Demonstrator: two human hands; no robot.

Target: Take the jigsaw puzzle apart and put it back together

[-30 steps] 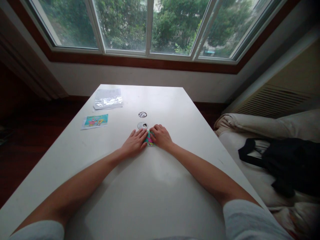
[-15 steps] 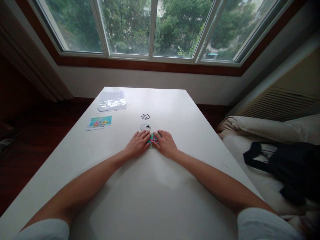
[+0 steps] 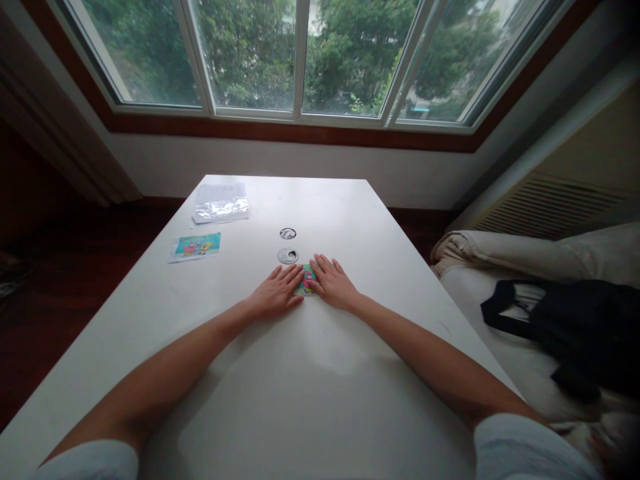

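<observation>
Because the left hand [image 3: 277, 291] and right hand [image 3: 334, 283] lie flat, fingers extended, on the small rectangular green-and-pink printed sheet [image 3: 307, 275] between the side edges of the white tabletop [image 3: 320, 373], uneven pressing could perhaps shift or crease it.

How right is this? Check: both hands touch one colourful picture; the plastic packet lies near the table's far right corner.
Wrong corner: the head view shows the packet near the far left corner. Left hand and right hand touch one colourful picture.
</observation>
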